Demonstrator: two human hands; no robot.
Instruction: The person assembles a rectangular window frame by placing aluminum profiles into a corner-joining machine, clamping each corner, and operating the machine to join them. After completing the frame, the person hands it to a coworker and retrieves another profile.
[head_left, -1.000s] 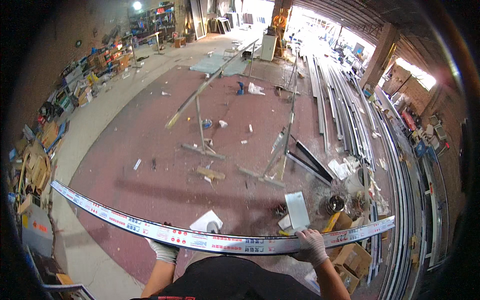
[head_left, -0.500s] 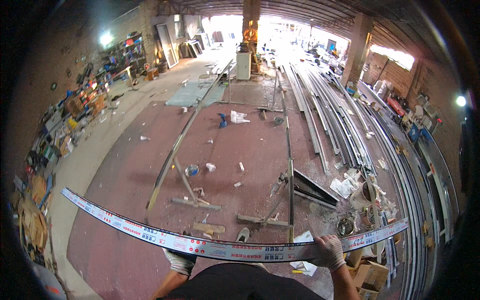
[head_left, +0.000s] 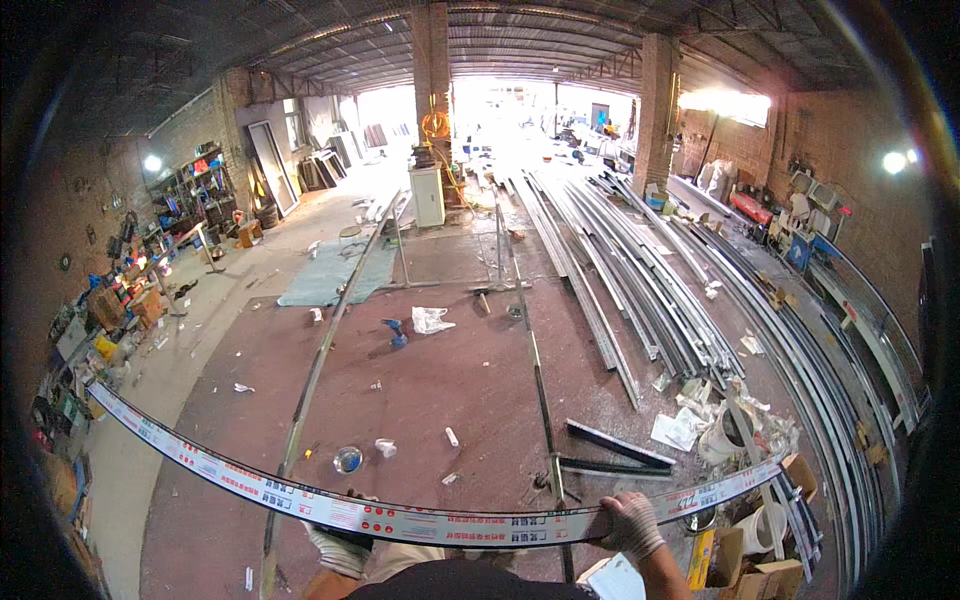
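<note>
A long aluminium profile (head_left: pixel 450 526), wrapped in white film with red and dark print, spans the view crosswise in front of my body. My left hand (head_left: pixel 340 550), in a pale knit glove, is closed around its lower edge left of the middle; part of those fingers is hidden behind the profile. My right hand (head_left: pixel 630 522), gloved too, grips the top edge farther right. Beyond the profile run two long narrow rails of a stand, the left rail (head_left: pixel 321 360) and the right rail (head_left: pixel 532 372), leading away from me. The profile crosses over their near ends in the picture.
Many long metal profiles (head_left: pixel 620 270) lie along the floor at the right. Two short dark profiles (head_left: pixel 615 450), a white bucket (head_left: pixel 722 438) and cardboard boxes (head_left: pixel 735 565) are nearer. A metal bowl (head_left: pixel 348 460) rests between the rails. A pillar (head_left: pixel 432 80) and white cabinet (head_left: pixel 427 196) stand far off.
The view has tilted upward and swung rightward, so the room sits lower and farther left. Both hands keep hold of the profile, which stays crosswise before me.
</note>
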